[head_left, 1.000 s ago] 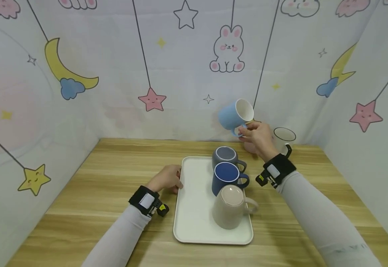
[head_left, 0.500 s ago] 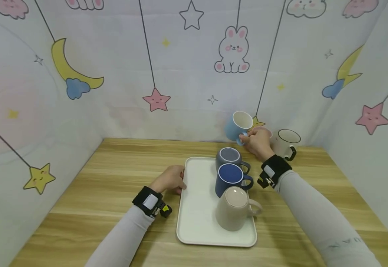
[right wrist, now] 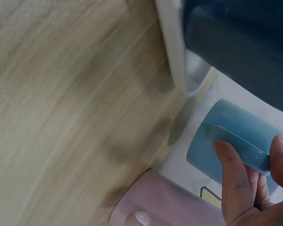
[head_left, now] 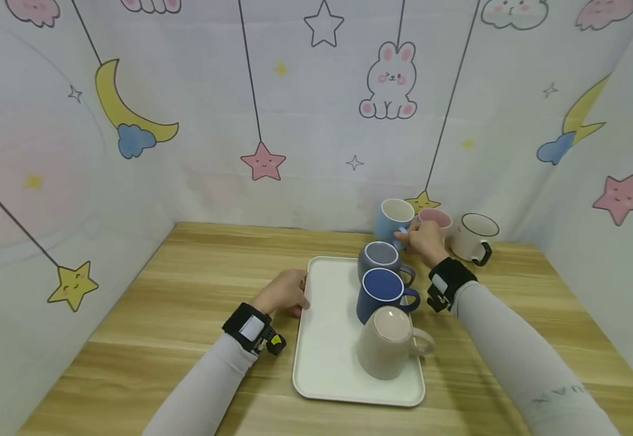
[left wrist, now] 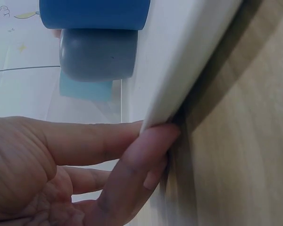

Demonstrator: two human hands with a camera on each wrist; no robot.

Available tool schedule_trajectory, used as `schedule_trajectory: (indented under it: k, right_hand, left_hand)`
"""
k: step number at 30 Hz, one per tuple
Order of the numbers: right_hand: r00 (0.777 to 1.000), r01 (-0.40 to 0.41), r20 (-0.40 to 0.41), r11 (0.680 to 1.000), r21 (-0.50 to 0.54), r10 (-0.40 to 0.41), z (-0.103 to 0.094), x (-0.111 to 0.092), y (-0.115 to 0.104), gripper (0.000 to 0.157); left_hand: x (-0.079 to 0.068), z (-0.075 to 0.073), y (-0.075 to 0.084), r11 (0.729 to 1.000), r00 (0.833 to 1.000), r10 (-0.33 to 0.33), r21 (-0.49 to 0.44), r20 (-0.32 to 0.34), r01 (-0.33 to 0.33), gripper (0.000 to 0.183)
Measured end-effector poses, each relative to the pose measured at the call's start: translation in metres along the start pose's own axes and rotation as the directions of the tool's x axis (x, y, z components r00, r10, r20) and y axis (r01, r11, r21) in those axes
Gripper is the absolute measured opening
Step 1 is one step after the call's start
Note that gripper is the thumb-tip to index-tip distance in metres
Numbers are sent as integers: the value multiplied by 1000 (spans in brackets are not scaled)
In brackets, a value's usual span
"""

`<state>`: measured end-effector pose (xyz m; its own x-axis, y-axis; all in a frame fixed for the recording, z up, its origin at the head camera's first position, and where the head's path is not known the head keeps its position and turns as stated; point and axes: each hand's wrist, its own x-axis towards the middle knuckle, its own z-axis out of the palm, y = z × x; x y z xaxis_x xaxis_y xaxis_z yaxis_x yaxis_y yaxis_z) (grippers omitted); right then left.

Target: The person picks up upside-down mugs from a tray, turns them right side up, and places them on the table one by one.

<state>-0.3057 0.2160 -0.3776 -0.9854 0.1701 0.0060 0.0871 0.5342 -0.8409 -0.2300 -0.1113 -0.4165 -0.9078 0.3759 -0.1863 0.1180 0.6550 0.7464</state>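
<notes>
My right hand (head_left: 426, 241) pinches the handle (right wrist: 243, 149) of a light blue mug (head_left: 387, 227) between thumb and fingers. Mouth up, the mug hangs just above the table behind the tray; the right wrist view shows a gap beneath it. My left hand (head_left: 284, 292) pinches the left rim of a white tray (head_left: 324, 345), with thumb and finger on either side of the edge in the left wrist view. Along the tray's right side, a grey mug (head_left: 368, 265), a dark blue mug (head_left: 370, 306) and a beige mug (head_left: 379, 354) stand upside down, handles to the right.
A pink mug (head_left: 442, 219) stands upright behind my right hand, partly hidden. To its right is a white mug (head_left: 466, 245) with a black rim and handle. The printed backdrop (head_left: 316, 200) closes off the wooden table (head_left: 213, 254) at the back.
My right hand has lowered the light blue mug and turned it from tilted to upright. The left hand stays on the tray. The view has shifted slightly, moving everything right in the picture.
</notes>
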Motion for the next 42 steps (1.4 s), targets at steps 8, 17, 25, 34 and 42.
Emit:
schedule_trajectory:
  k: [8, 17, 25, 34, 42]
  right_hand:
    - [999, -44, 12, 999, -7, 44, 4, 0, 6, 31]
    - [1000, -23, 17, 999, 33, 22, 5, 5, 14, 29]
    - [998, -45, 47, 999, -3, 45, 10, 7, 15, 32]
    - [997, -61, 51, 998, -21, 62, 11, 10, 13, 35]
    - [996, -63, 58, 998, -22, 64, 16, 14, 14, 36]
  left_hand:
    - [-1, 4, 2, 1000, 1000, -2, -15, 5, 2, 23]
    - [-2, 4, 6, 1000, 1000, 1, 0, 6, -1, 22]
    - [-3, 1, 6, 1000, 1000, -3, 5, 9, 3, 22]
    - [-1, 1, 5, 1000, 1000, -12, -5, 10, 12, 22]
    - [-3, -1, 4, 1000, 1000, -19, 6, 8, 19, 22]
